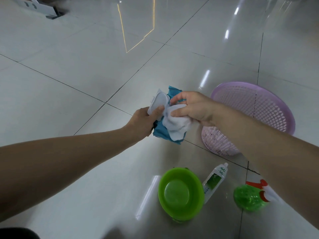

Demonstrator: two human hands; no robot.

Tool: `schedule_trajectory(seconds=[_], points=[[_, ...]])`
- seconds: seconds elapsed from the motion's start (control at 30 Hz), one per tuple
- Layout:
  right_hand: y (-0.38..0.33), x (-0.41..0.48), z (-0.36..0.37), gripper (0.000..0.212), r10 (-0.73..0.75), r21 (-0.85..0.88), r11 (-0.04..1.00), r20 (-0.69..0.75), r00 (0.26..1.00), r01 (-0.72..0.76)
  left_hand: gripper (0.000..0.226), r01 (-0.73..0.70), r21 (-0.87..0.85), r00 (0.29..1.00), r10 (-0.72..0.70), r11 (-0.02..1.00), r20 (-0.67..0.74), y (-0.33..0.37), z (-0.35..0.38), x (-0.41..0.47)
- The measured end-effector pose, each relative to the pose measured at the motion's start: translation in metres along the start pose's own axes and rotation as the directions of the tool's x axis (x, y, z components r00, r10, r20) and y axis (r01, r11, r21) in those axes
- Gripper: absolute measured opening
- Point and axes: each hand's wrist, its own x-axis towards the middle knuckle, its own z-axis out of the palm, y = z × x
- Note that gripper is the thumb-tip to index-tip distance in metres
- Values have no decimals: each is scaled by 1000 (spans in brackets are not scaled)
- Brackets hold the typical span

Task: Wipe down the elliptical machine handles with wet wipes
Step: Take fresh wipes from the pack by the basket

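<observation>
Two bare forearms, no sleeves, hands (145, 121) ungloved (no rings, watch or bands visible)

most of the blue wipes pack (161, 131) is buried under the left hand (144, 122) and the white wipe (176, 125), so only its corners poke out and there's no reading any label. the right hand (193, 107) covers part of that wipe too. the right forearm cuts across the purple basket (269, 107) and hides the trigger end of the green spray bottle (248, 197). the print on the white tube (214, 181) is too small to read. upper left of the frame, a white and dark machine base (43, 8) is chopped off by the edge. bottom left, a dark blurry shape (17, 233) is cut off too, can't tell what it is.
</observation>
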Motion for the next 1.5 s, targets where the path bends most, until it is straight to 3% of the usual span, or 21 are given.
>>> schedule_trajectory(seconds=[0.07,0.2,0.37,0.57,0.63,0.8,0.83,0.9,1.0,1.07,1.23,1.33,1.5], points=[[1,2,5,35,-13,-40,999,-25,1000,12,50,-20,37,999,19,999,46,1,3,-1],[2,1,5,47,57,128,990,45,997,-63,38,65,-14,998,-65,998,-19,-4,4,2],[17,-3,13,69,72,32,997,-136,988,-68,24,139,-101,982,-150,985,-112,-7,1,8],[21,-6,13,75,185,9,982,-185,965,-186,18,171,-210,964,-208,963,-167,-5,7,9],[19,-8,8,70,203,-46,976,-183,962,-215,19,201,-225,942,-251,953,-222,-6,6,11],[12,-21,-10,20,267,-130,954,-38,963,-269,20,241,-214,907,-298,947,-297,-9,-7,18],[10,-23,-13,10,245,-157,956,-29,969,-247,20,230,-207,912,-284,951,-294,-9,-9,19],[9,-23,-17,14,165,-112,979,-45,985,-169,21,204,-176,930,-246,963,-273,-11,-10,18],[4,-18,-16,21,99,113,990,-173,980,-80,22,151,-128,961,-175,980,-213,-10,-7,15],[6,-15,-8,19,69,193,981,-178,982,-34,24,123,-101,974,-140,987,-177,-8,-4,13],[21,-12,26,40,-134,-169,981,-234,963,96,24,76,-82,994,-82,994,-73,-4,6,6],[30,-8,35,24,-271,-319,932,-305,913,170,25,71,-87,997,-72,994,-14,-4,11,5],[35,-4,12,12,-231,-226,964,-445,865,142,23,96,-96,995,-97,991,-4,-4,10,3]])
